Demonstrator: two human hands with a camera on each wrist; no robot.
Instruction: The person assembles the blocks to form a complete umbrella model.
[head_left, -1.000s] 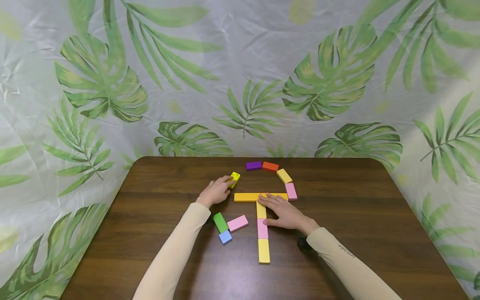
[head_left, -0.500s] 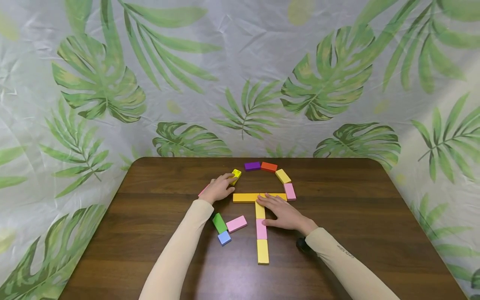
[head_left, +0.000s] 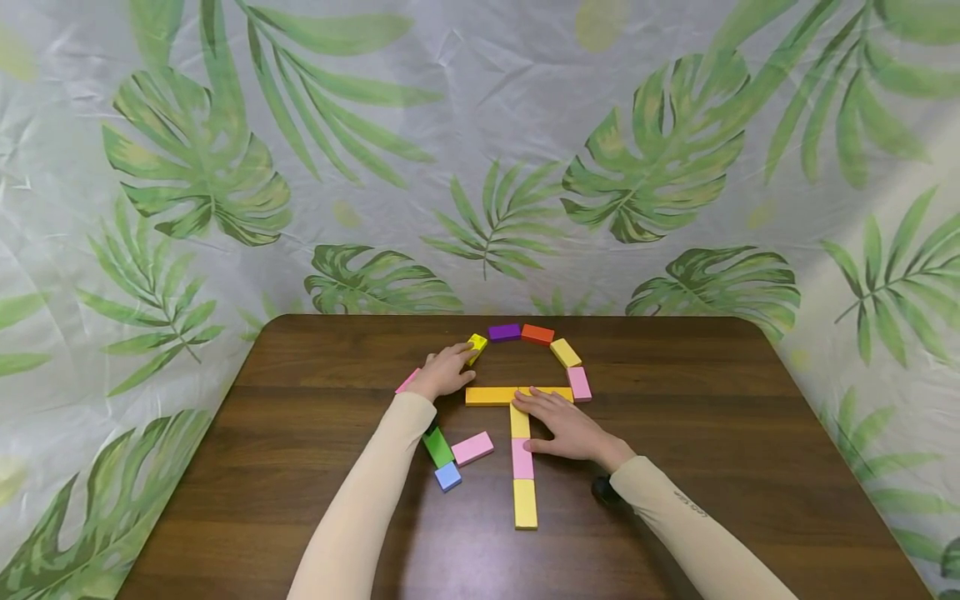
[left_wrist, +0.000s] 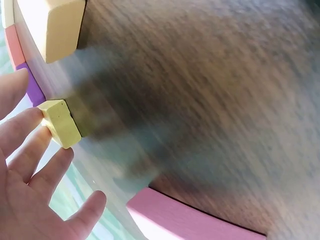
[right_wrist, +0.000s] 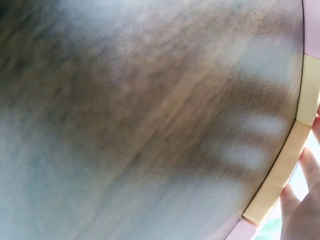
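Note:
Fingers of my left hand (head_left: 444,372) lie outstretched on a small bright yellow block (head_left: 477,341), just left of the purple block (head_left: 504,333). In the left wrist view the fingertips touch the yellow block (left_wrist: 62,125) along its side, with the fingers spread. My right hand (head_left: 566,427) rests with extended fingers on the crossing of a long orange row (head_left: 489,396) and a column of a pale yellow block (head_left: 520,423), a pink block (head_left: 522,460) and another yellow block (head_left: 526,504). Fingertips meet the orange block (right_wrist: 280,175) in the right wrist view.
An arc continues right through a red block (head_left: 538,334), a tan block (head_left: 566,352) and a pink block (head_left: 579,384). Near the left forearm lie green (head_left: 438,447), light pink (head_left: 473,448) and blue blocks (head_left: 448,477). A deeper pink block (head_left: 407,381) shows partly behind the left hand.
My left hand has slid the bright yellow block slightly away and to the right, toward the purple block. The deeper pink block has come into view. My right hand has stayed in place.

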